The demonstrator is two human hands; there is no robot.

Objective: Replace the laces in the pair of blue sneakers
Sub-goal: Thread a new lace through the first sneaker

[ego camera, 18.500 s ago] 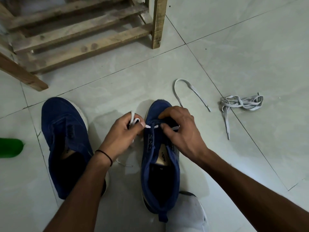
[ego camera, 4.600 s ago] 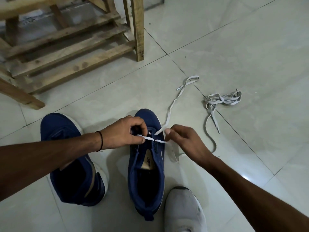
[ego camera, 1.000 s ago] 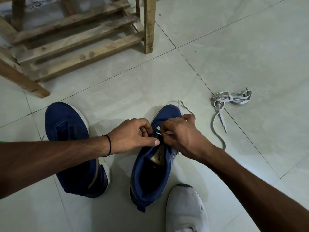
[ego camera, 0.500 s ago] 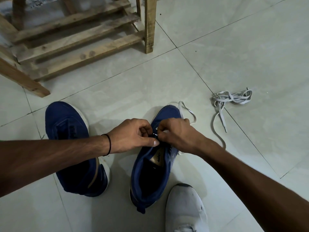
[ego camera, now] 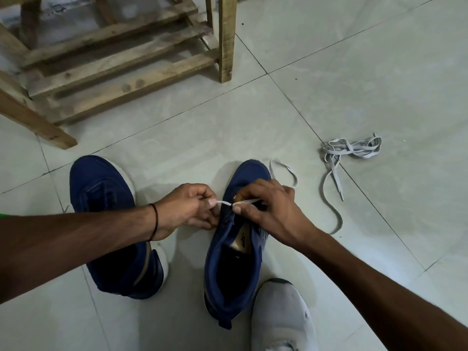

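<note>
"Two blue sneakers, you said. Where do they sit on your feed?"

"Both on the pale tiled floor [ego camera: 379, 72], toes toward 12 o'clock. The unlaced sneaker [ego camera: 101, 188] lies at 8 o'clock from centre, partly under the left forearm. The sneaker being laced [ego camera: 235, 269] is dead centre, heel toward 6 o'clock."

"And the hands?"

"I see both meeting over the eyelets of the centre sneaker. The left hand [ego camera: 187, 209] is curled, with thumb and forefinger pinching the tip of a white lace [ego camera: 225, 203]. The right hand [ego camera: 273, 211] is curled over the tongue and pinches the same lace just to the 3 o'clock side. A short, taut stretch of lace shows between them. A thin black wristband [ego camera: 154, 221] circles the left wrist."

"Anything else?"

"A loose curl of lace [ego camera: 288, 173] lies at 1 o'clock from that sneaker's toe; I cannot tell whether it joins the pinched piece. A bundled grey lace [ego camera: 352, 148] lies well apart at 2 o'clock, one tail trailing toward 5 o'clock. A worn grey shoe [ego camera: 281, 317] sits at 5 o'clock, just beside the centre sneaker's heel. A rough wooden frame [ego camera: 121, 67] stands at 11 o'clock."
</note>
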